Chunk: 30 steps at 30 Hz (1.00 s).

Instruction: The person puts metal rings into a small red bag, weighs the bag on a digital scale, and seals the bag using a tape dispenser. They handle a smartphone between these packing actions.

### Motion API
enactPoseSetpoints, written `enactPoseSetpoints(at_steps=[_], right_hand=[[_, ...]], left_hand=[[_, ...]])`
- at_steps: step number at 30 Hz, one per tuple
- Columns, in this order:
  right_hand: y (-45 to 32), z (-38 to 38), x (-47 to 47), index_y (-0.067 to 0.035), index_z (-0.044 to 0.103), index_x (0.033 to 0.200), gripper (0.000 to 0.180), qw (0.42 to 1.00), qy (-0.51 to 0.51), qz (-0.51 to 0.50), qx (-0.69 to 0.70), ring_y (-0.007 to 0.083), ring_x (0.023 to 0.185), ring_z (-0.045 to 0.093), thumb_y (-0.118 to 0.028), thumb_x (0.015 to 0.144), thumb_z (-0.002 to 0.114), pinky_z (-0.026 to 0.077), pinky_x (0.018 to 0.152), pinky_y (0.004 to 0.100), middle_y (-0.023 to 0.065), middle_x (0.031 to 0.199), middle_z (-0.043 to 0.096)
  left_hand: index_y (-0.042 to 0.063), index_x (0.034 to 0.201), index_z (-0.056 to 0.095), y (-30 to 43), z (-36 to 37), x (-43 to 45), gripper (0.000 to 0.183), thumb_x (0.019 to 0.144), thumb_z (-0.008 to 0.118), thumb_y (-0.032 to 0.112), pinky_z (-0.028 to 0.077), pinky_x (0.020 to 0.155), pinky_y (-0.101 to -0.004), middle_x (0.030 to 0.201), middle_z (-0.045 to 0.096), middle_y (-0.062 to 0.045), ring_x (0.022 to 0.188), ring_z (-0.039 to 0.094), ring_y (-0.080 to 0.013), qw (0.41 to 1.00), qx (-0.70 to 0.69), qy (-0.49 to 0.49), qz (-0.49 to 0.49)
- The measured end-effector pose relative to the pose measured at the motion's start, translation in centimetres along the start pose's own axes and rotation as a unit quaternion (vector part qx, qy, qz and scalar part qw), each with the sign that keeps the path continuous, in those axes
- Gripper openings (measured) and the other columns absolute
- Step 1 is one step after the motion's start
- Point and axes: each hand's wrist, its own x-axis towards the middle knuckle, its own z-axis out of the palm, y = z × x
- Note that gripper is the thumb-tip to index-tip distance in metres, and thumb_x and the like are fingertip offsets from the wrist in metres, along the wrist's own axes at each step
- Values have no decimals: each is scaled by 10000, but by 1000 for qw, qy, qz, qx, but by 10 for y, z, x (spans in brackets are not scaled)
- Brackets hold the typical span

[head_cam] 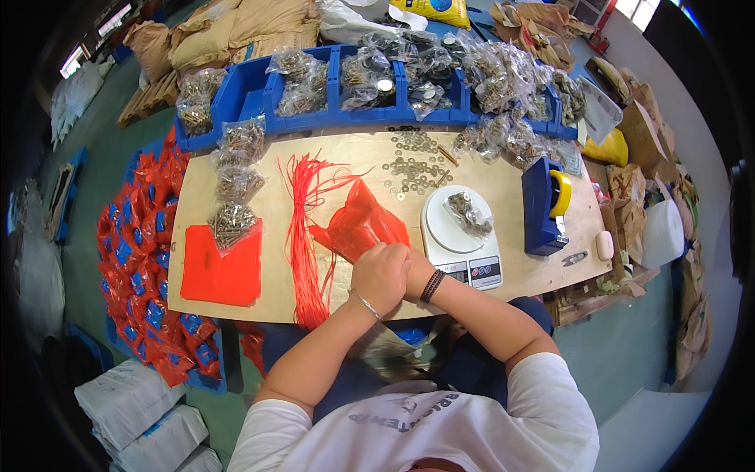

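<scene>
A red plastic bag [368,221] is held above the plywood table, its body pointing away from me and its near end gathered in my fists. My left hand [379,278] is closed around that end and covers part of my right hand [416,274], which grips close beside it. The fingers and the gathered plastic are largely hidden. Left of the bag lies a bundle of red plastic strips [304,253]. To the right stands a white kitchen scale [460,253] with a clear bag of metal hardware [469,213] on its plate.
Flat red bags [221,280] are stacked at left, partly under a clear bag of screws [233,225]. Loose washers [416,168] lie farther back. A blue tape dispenser [538,206] stands right. Blue bins [301,121] line the back; filled red bags [138,248] are piled left of the table.
</scene>
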Motion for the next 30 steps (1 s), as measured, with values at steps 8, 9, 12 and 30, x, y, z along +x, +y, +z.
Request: enactPoseSetpoints(at_steps=[8,9,12,30], right_hand=[[-19,-35,-19,-80,570,870,192,977,-94,60,-179,262,806,586,-239,769,529,474,634,375,131,889,583],[-26,-45,-27,-71,567,883,215,980,-60,81,-172,257,805,587,-255,779,528,476,633,372,124,902,578],[-26,-71,-51,-48,557,940,313,978,-19,143,-154,252,815,591,-326,797,540,484,630,360,98,916,568],[74,-115,-46,-33,530,830,168,939,153,245,184,234,595,577,-105,695,601,467,563,333,93,643,588]], left_hand=[[49,769,521,0,-3,6,86,762,565,123,431,587,-383,676,552,-108,652,540,-296,1000,-12,6,-10],[45,770,524,-1,-5,6,90,767,565,125,430,585,-377,674,553,-107,650,542,-291,1000,-19,7,-24],[36,776,534,-3,-3,7,95,776,566,126,428,583,-363,673,556,-107,642,542,-277,999,-35,-3,-39],[68,764,542,-6,-1,6,68,767,579,125,441,613,-367,696,573,-87,678,556,-271,998,-24,-44,-43]])
